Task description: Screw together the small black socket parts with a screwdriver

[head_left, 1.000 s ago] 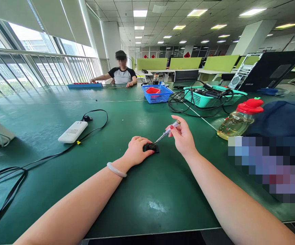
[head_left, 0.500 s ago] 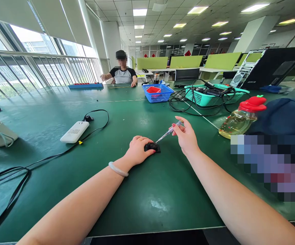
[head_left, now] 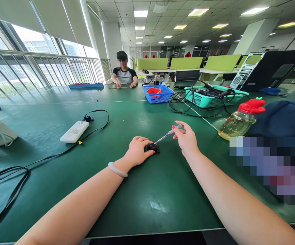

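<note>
A small black part [head_left: 153,147] lies on the green table [head_left: 147,204] in front of me. My left hand [head_left: 137,151] rests on the table with its fingers pressed against that part, holding it still. My right hand [head_left: 187,140] grips a thin clear-handled screwdriver [head_left: 167,133] between thumb and fingers. The screwdriver slants down to the left and its tip touches the top of the black part. A pale bangle [head_left: 117,169] sits on my left wrist.
A white power bank [head_left: 74,131] with a black cable [head_left: 96,127] lies to the left. A bottle with a red cap [head_left: 240,119] and a dark blue cloth [head_left: 282,117] are at right. Blue basket [head_left: 157,94], teal basket [head_left: 213,97]; a person [head_left: 123,73] sits across.
My right hand has lowered slightly and flattened the screwdriver's slant, tip still on the black part. The person across the table has drawn both hands in front of them.
</note>
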Available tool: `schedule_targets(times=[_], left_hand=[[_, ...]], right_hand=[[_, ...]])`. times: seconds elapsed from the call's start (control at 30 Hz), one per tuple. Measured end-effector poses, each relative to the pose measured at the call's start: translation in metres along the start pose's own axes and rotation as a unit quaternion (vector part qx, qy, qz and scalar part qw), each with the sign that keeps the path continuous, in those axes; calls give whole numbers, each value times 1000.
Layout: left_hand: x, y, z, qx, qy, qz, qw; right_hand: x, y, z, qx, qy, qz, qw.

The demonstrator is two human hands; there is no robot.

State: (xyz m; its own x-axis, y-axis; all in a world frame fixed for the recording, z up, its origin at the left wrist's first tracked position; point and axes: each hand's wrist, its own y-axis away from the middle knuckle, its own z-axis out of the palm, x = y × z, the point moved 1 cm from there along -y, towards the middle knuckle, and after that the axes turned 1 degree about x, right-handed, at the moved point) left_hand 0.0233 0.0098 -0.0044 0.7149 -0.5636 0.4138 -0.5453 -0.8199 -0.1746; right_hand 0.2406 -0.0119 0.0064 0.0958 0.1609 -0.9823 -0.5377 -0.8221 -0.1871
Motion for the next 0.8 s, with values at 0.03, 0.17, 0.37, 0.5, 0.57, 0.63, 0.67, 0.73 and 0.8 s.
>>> schedule_targets(times=[0.03,0.17,0.37,0.5,0.57,0.63,0.67,0.73,0.8], left_hand=[[0,0,0,0,1,0,1000],[1,1,-1,2,8,-4,1000],[3,2,-3,-4,13,-20,1000],[1,2,-2,1,15,-13,1000],[0,2,-1,4,17,-8,1000],[-1,2,-1,6,18,-6,1000],[-1,2,-1,7,18,-5,1000],[-2,3,0,11,19,-2,1000],[-2,3,0,14,22,1,1000]], right_hand=[[0,0,0,1,5,-2,1000],[-4,3,2,-17,-6,-26,1000],[-8,7,7,-60,-70,-44,995],[-8,8,9,-80,-113,-56,989],[-8,8,9,-91,-119,-58,987],[-9,8,9,-94,-114,-64,987],[-10,8,8,-94,-110,-67,987],[-10,8,8,-95,-105,-70,987],[-11,9,9,-103,-103,-70,987]])
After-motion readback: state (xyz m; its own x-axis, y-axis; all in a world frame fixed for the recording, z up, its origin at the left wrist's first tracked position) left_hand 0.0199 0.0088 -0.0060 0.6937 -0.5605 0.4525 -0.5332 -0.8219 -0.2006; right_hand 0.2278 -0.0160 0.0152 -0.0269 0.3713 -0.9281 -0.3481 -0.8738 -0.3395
